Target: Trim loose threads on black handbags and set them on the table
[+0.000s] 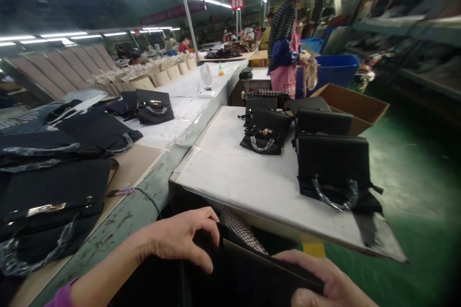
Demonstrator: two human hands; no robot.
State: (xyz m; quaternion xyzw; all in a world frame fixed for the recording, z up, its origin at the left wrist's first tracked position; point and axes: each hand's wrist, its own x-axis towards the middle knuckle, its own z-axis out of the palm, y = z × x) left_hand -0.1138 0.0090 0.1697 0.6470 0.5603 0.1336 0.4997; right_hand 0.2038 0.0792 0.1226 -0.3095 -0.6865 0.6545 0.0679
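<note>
A black handbag [248, 273] is low in front of me, its upper edge facing up and its lower part out of the frame. My right hand [324, 280] grips that edge on the right, thumb on the near side and fingers over the far side. At the bag's left corner is my left hand [187, 237], its fingers bent and its thumb held apart from them. Dark material shows behind the gap, and I cannot tell how firmly this hand touches the bag. Black-and-white checked cloth [241, 228] shows just beyond the bag's edge.
Black handbags with plastic-wrapped handles lie on the white table [223, 172] and the left bench [126, 230]. A pink-handled tool [124, 191] with a cord rests at the bench edge. Behind stand a person in a pink apron [283, 79], a cardboard box [360, 105] and a blue bin [334, 69].
</note>
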